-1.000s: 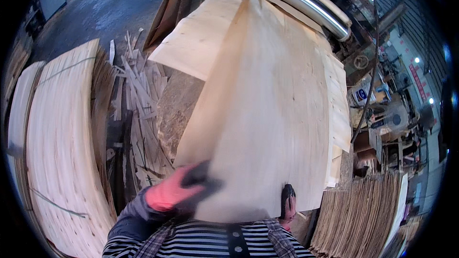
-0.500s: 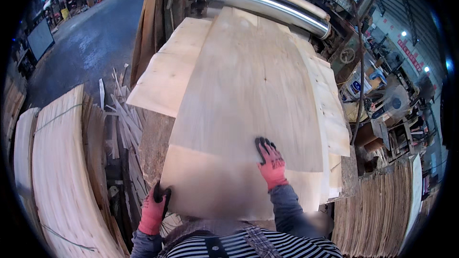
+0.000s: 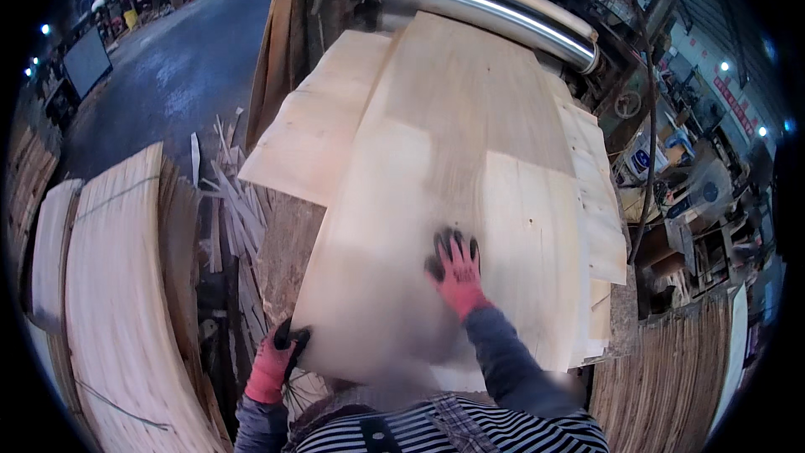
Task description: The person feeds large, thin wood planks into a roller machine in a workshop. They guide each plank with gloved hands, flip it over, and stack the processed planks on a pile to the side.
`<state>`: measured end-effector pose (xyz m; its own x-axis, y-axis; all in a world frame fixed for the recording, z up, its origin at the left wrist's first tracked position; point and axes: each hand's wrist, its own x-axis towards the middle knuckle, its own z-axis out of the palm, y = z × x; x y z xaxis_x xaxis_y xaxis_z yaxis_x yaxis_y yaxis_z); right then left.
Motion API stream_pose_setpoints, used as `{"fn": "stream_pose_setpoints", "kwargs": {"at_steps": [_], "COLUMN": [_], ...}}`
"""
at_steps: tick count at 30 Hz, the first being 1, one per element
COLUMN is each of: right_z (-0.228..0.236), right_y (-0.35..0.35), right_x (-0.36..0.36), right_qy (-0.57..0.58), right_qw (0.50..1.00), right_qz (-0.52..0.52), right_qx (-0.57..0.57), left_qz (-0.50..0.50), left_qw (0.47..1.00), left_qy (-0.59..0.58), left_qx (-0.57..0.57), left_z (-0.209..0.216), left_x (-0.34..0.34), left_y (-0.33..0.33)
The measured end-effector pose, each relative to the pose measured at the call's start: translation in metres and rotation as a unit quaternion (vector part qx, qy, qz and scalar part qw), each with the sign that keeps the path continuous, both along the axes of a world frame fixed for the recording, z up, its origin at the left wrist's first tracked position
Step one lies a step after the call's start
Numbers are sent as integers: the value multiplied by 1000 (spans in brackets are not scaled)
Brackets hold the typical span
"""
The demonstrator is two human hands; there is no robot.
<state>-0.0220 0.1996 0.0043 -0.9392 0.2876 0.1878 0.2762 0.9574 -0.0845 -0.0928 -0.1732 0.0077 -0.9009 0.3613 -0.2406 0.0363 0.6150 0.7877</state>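
1. Sliding the top pale, thin wood veneer sheet toward the shiny steel roller at 12 o'clock; best kept square, pressure even.
2. Left hand, red-gloved, pinched shut on the sheet's near corner at 7 o'clock.
3. Right hand, fingers spread flat, pressing mid-sheet, gripping nothing.

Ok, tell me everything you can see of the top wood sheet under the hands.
The top wood sheet is thin, pale and broad, with faint lengthwise grain and a darker band up its middle. It lies flat on a stack of similar sheets, its far end by a shiny metal roller. The right hand presses flat on it; the left hand grips its near left corner. Its near edge is blurred.
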Motion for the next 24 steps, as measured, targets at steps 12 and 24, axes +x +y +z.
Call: {"fn": "stream_pose_setpoints", "kwargs": {"at_steps": [12,24], "right_z": [-48,42], "right_y": [-129,-129], "right_x": [229,249], "right_qy": [125,180], "right_qw": [964,964], "right_qz": [-110,-155], "right_qx": [-208,-123], "left_qz": [-433,-346], "left_qw": [823,789], "left_qy": [-266,-290], "left_qx": [255,417], "left_z": [163,84], "left_x": [47,35], "left_y": [67,44]}}
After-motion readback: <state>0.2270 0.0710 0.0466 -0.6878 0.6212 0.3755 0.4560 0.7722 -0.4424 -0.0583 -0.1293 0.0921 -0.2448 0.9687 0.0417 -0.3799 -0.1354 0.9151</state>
